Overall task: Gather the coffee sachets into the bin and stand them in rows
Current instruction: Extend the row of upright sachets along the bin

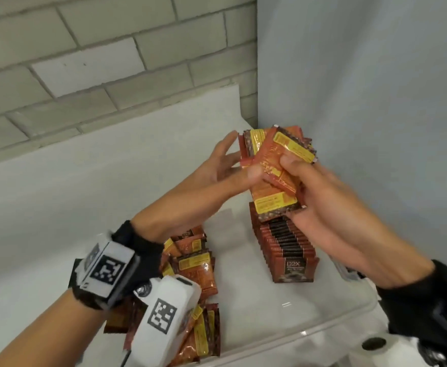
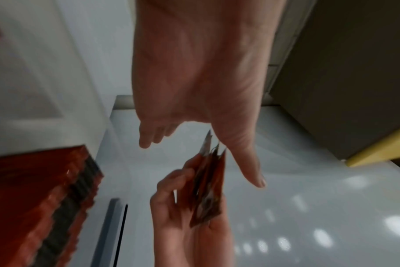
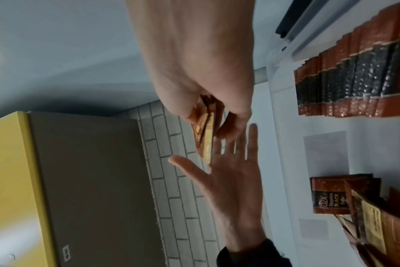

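Sachets (image 1: 275, 168) in a small bundle are held above the clear bin (image 1: 323, 316), over the far end of the standing row (image 1: 288, 250). The right hand (image 1: 330, 197) grips this bundle, thumb on the front face and fingers curled behind it. The left hand (image 1: 217, 170) has straight, spread fingers; its thumb lies against the left edge of the bundle, and it grips nothing. The row stands upright along the right side of the bin, faces toward the near edge. A loose pile of sachets (image 1: 193, 263) lies at the left side of the bin, partly hidden under the left wrist.
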### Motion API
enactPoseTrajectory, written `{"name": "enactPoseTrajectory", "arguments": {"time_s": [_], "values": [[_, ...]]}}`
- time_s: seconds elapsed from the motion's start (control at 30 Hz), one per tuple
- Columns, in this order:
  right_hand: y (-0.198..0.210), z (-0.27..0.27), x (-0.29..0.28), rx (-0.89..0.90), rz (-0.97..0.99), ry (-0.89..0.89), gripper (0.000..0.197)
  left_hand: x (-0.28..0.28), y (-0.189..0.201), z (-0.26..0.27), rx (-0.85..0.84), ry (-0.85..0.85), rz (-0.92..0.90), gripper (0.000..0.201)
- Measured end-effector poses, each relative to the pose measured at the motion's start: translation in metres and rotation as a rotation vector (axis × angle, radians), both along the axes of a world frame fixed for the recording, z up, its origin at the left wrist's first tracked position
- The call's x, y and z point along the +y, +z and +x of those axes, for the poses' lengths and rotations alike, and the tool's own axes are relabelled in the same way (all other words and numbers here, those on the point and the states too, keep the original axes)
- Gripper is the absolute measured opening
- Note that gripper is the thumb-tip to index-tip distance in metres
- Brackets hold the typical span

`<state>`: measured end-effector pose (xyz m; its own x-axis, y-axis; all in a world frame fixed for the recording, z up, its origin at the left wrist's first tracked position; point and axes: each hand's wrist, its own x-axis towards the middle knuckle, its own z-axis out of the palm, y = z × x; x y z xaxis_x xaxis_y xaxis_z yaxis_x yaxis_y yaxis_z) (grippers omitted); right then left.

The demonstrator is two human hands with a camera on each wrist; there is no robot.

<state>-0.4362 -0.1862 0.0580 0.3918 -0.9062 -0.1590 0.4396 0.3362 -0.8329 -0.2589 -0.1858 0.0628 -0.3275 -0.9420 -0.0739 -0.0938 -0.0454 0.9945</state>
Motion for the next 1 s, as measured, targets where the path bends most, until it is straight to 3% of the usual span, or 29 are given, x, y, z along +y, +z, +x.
{"name": "enactPoseTrajectory", "arguments": {"time_s": [0.03,0.13,0.2,0.33,0.47,0.53,0.6,0.73,0.87,1.0], "values": [[0.0,0.0,0.0,0.007,-0.011,-0.012,0.035,0.0,-0.002,-0.008,0.041,-0.039,0.014,0.116],[-0.003,0.003,0.003,0.013,-0.032,-0.002,0.034,0.004,-0.006,-0.031,0.174,-0.045,0.062,0.062],[-0.008,0.003,0.006,0.063,-0.07,0.023,0.035,0.005,-0.011,-0.037,0.295,-0.016,0.134,0.038],[-0.021,-0.001,0.007,0.419,-0.247,-0.07,0.047,0.005,-0.021,-0.031,0.464,0.024,0.23,0.039],[-0.031,-0.003,0.005,0.675,-0.633,-0.254,0.078,0.003,-0.021,-0.025,0.413,0.087,0.214,0.039],[-0.037,-0.007,0.004,0.785,-0.822,-0.274,0.074,0.002,-0.021,-0.023,0.391,0.099,0.196,0.039],[-0.041,-0.008,0.004,0.888,-0.931,-0.307,0.059,0.002,-0.02,-0.022,0.41,0.098,0.198,0.033],[-0.039,-0.006,0.007,0.888,-0.843,-0.373,0.044,0.0,-0.016,-0.023,0.514,0.14,0.271,0.034],[-0.034,-0.004,0.009,0.836,-0.74,-0.442,0.039,0.0,-0.019,-0.028,0.493,0.266,0.272,0.039],[-0.031,-0.005,0.009,0.875,-0.639,-0.466,0.043,0.002,-0.023,-0.033,0.539,0.343,0.228,0.026]]}}
